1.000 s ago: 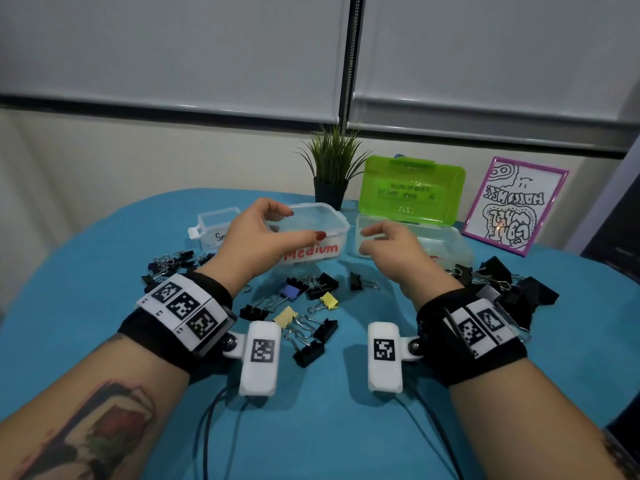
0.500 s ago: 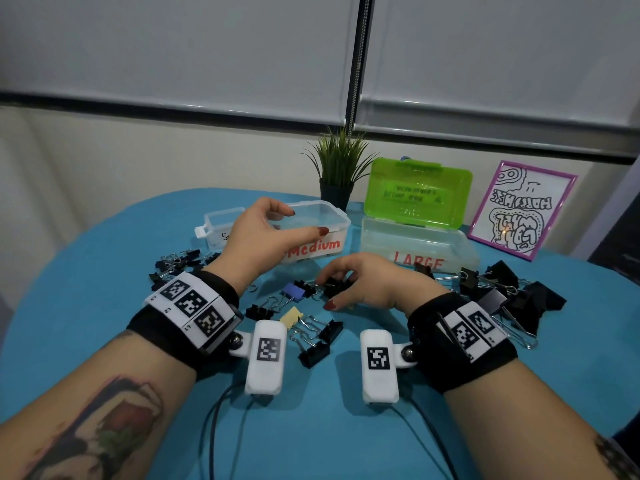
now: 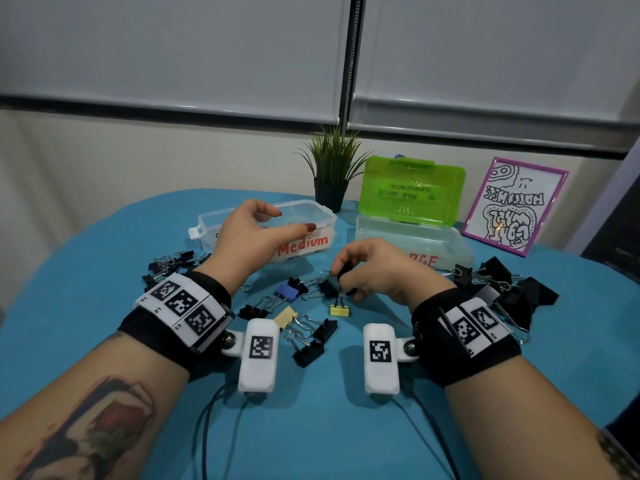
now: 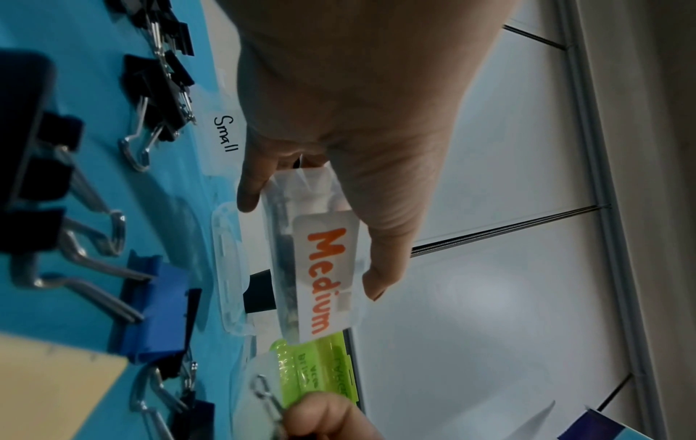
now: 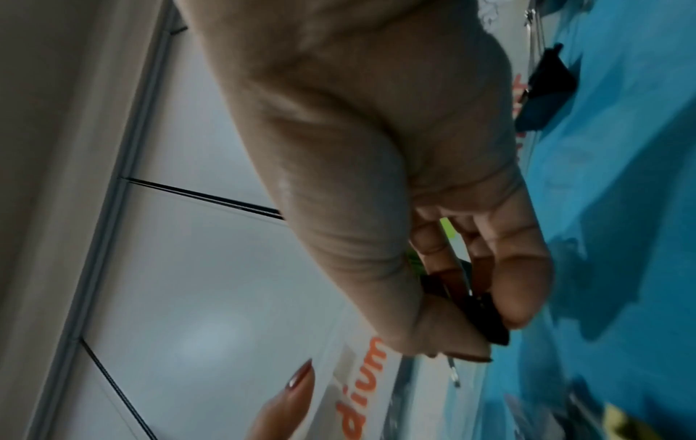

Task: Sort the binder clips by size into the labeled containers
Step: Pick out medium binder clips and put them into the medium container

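My right hand point(image 3: 343, 279) pinches a black binder clip point(image 3: 340, 273) between thumb and fingers, just above the heap of mixed clips point(image 3: 304, 306) at the table's middle. In the right wrist view the black binder clip point(image 5: 485, 318) shows dark between the fingertips. My left hand point(image 3: 292, 220) hovers at the front rim of the "Medium" container point(image 3: 322, 220), fingers loosely curved, holding nothing. Left of it stands the "Small" container point(image 3: 207, 225). To the right is the "Large" container point(image 3: 450, 244) with its green lid point(image 3: 412, 192) raised.
A blue clip point(image 3: 289, 291), a yellow clip point(image 3: 339, 310), a beige clip point(image 3: 286, 317) and black clips point(image 3: 308, 353) lie between my wrists. Big black clips point(image 3: 505, 285) are heaped at the right, small ones point(image 3: 166, 265) at the left. A potted plant point(image 3: 332, 174) and a framed drawing point(image 3: 512, 206) stand behind.
My right hand came down from the Large container to the middle heap, closed on a black clip and raised it slightly. The left hand has stayed by the Medium container.
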